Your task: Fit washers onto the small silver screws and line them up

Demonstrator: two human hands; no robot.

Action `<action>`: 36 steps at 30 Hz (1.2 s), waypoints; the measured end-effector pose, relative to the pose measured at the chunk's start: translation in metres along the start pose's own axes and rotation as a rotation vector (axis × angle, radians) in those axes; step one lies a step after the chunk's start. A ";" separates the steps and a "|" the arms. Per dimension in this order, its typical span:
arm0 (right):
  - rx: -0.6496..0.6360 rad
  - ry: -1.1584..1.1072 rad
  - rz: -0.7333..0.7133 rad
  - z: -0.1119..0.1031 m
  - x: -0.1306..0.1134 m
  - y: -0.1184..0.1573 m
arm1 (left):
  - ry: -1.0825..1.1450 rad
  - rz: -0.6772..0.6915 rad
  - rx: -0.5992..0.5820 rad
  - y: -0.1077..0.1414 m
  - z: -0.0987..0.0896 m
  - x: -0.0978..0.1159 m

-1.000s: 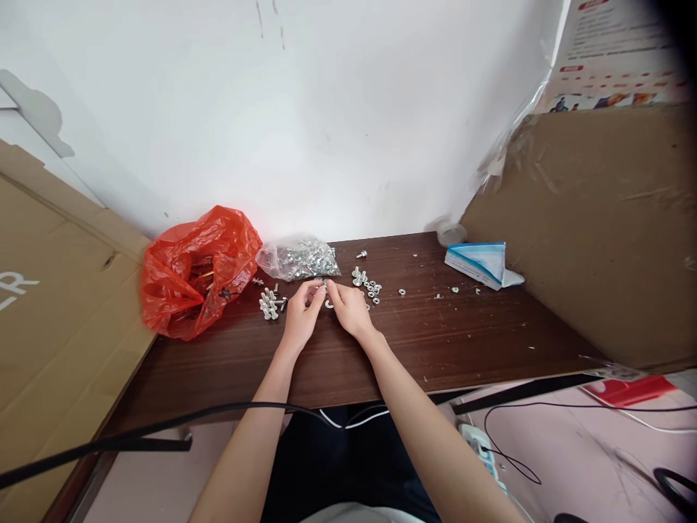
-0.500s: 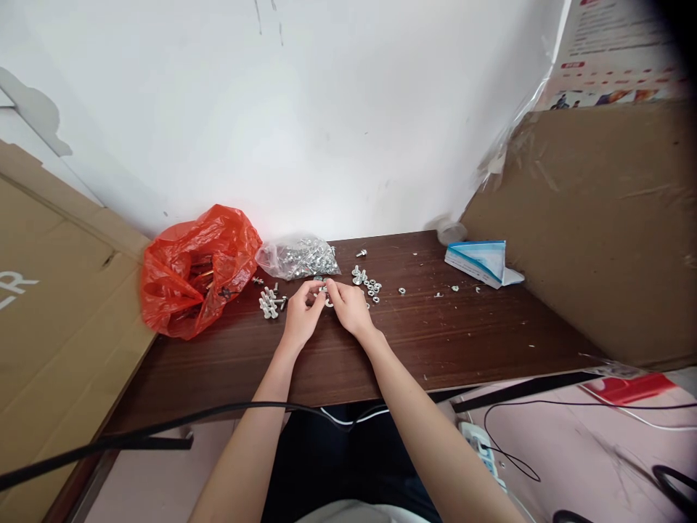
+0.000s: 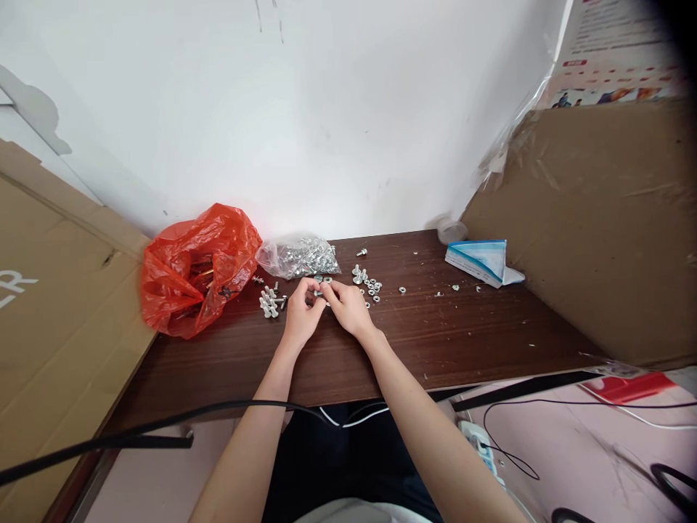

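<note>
Over the dark wooden table, my left hand (image 3: 301, 314) is closed in a pinch on a small metal bolt (image 3: 319, 293), which lies sideways. My right hand (image 3: 349, 309) meets it from the right, thumb and fingertips closed at the bolt's other end; whether a nut or washer sits there is too small to tell. Washers (image 3: 327, 280) lie just beyond my fingertips. Left of my left hand is a pile of silver bolts (image 3: 268, 302). Beside my right hand lie several nuts (image 3: 373, 288) and a few bolts with washers (image 3: 359, 274).
A clear bag of metal hardware (image 3: 299, 256) and an open red plastic bag (image 3: 199, 269) stand at the back left. A blue-and-white packet (image 3: 479, 261) lies at the right. Cardboard boxes (image 3: 593, 232) flank the table (image 3: 435, 341). A black cable (image 3: 218, 410) crosses the front.
My fingers have shifted slightly around the bolt, and more of it shows between them. A washer beyond my fingertips is now more visible. The table's other things are unchanged.
</note>
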State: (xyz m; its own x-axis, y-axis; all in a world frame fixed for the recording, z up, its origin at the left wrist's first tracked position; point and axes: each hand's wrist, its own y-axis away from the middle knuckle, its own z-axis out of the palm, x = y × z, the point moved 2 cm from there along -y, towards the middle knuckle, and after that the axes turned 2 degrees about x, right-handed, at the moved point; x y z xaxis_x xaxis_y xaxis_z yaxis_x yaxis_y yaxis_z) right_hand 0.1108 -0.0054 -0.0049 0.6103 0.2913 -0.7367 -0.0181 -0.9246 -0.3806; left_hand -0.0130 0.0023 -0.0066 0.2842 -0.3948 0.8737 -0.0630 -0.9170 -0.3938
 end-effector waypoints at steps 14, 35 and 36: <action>0.045 -0.004 0.006 0.000 0.000 -0.001 | -0.057 -0.042 -0.027 0.001 0.000 0.002; 0.011 -0.163 -0.020 0.000 -0.001 0.000 | -0.034 -0.055 -0.003 0.000 -0.001 -0.003; 0.020 -0.165 -0.014 -0.001 -0.001 0.000 | -0.033 -0.055 -0.001 0.000 -0.001 -0.003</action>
State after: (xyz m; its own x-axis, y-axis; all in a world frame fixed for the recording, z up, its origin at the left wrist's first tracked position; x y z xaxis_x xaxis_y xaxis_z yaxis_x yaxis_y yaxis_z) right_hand 0.1107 -0.0059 -0.0038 0.4719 0.3417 -0.8128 -0.0277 -0.9157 -0.4010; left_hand -0.0151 0.0033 -0.0090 0.3188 -0.3420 0.8840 -0.0473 -0.9372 -0.3455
